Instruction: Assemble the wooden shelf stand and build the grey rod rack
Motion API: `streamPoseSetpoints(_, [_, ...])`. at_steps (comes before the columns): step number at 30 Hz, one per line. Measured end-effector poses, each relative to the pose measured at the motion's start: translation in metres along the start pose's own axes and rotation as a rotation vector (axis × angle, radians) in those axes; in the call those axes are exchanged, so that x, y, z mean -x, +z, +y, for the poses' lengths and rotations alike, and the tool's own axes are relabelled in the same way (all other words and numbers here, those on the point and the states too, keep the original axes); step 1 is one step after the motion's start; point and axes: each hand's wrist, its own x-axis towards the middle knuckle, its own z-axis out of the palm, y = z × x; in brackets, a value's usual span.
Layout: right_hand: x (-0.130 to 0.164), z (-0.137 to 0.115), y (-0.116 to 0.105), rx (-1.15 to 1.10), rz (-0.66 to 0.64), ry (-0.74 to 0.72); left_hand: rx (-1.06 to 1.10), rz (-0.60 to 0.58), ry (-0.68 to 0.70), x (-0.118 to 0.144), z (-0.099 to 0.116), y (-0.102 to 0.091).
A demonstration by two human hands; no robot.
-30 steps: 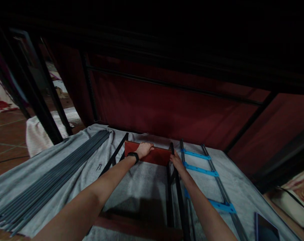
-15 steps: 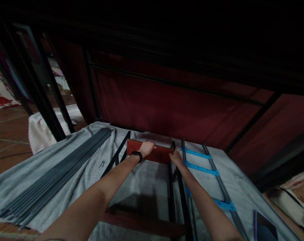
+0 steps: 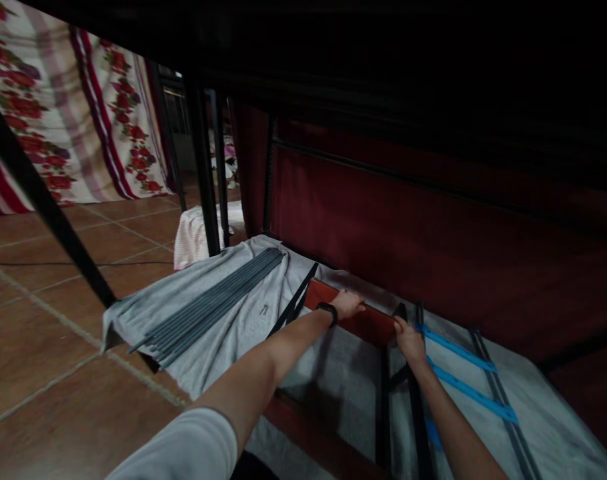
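Observation:
A reddish-brown board [image 3: 371, 325] stands on edge between the dark side bars of a black metal frame [image 3: 382, 407]. My left hand [image 3: 348, 304], with a black band at its wrist, is closed over the board's top edge near the middle. At the right end of the board, my right hand [image 3: 408, 339] grips it beside the frame's right bars, its fingertips partly hidden. Closer to me, a second reddish-brown board [image 3: 308, 427] crosses the frame, partly behind my left arm.
Grey rods [image 3: 218, 303] lie bundled on the grey cloth [image 3: 223, 360], with two small screw-like pieces [image 3: 264, 310] to their right. Right of the frame are rails joined by blue crosspieces [image 3: 476, 393]. A dark red fabric panel [image 3: 383, 227] stands behind; black posts [image 3: 202, 167] rise at left.
My view has swung left, so everything sits further right in the picture and more tiled floor shows. Both hands keep their hold on the board, which has not visibly shifted in the frame.

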Motion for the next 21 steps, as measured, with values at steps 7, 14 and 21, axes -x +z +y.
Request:
streamPoseSetpoints(7, [-0.012,0.021,0.018,0.097,0.023,-0.054,0.254,0.38,-0.284,0.061,-0.1,-0.067])
streamPoseSetpoints(14, [-0.019,0.026,0.024,0.077,-0.007,-0.017,0.229,0.207,-0.805,0.201,-0.203,-0.03])
streamPoseSetpoints(21, [-0.016,0.03,0.025,0.048,0.009,-0.013,0.289,0.119,-0.841,0.211,-0.198,0.026])
